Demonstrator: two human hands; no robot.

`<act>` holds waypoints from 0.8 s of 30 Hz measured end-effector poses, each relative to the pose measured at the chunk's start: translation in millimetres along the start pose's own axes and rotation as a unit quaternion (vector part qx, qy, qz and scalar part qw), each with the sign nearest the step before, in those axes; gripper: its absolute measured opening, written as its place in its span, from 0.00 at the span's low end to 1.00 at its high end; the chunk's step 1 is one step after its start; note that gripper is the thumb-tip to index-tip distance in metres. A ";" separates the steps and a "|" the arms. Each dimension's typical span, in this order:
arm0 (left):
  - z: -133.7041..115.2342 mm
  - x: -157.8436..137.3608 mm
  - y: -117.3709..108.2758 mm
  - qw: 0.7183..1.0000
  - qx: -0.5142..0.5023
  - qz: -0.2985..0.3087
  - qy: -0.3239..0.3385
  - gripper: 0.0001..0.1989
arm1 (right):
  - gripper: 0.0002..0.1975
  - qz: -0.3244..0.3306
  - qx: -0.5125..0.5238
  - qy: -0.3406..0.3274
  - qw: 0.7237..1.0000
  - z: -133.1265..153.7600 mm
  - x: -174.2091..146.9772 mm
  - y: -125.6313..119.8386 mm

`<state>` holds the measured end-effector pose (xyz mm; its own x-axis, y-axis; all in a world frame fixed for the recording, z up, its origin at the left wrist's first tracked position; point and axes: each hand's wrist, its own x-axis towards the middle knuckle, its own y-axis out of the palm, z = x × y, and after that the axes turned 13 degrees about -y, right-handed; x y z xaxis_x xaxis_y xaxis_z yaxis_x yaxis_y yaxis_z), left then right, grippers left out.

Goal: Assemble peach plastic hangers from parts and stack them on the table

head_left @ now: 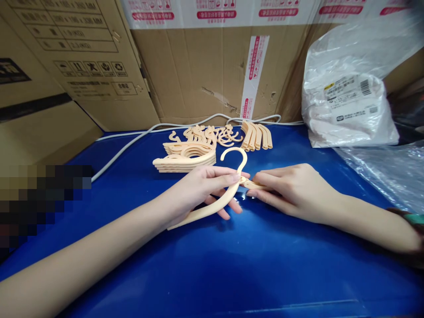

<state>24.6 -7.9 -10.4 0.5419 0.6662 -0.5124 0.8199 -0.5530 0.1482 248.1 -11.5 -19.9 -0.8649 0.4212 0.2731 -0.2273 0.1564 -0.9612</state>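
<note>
A cream plastic clothes hanger (213, 207) is held above the blue tabletop, its hook curving upward. My left hand (198, 187) pinches it where the hook meets the curved left arm, which runs down along my palm; the other fingers spread beneath. Between the thumb and fingers of my right hand (294, 190) is a hanger arm (254, 184), mostly covered by those fingers. Its inner end meets the hook's base. Whether the two are joined, I cannot tell. Behind my left hand lies a stack of hanger pieces (185, 165).
Several loose hooks (228, 134) and a row of hanger arms (256, 136) lie at the back of the blue table (212, 274). A white cable (132, 136) runs behind them. Cardboard boxes (198, 66) stand along the back, and a plastic bag (351, 106) sits at the right.
</note>
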 end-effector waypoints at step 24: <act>-1.1 -2.8 8.3 1.000 -0.009 -0.003 0.007 0.09 | 0.19 -0.034 -0.018 -0.056 0.998 2.8 -2.1 -2.2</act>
<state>30.1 -13.8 -6.7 0.5394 0.6766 -0.5013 0.8264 -0.5395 0.1610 249.2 -15.2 -18.5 -0.8935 0.3057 0.3289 -0.2720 0.2145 -0.9381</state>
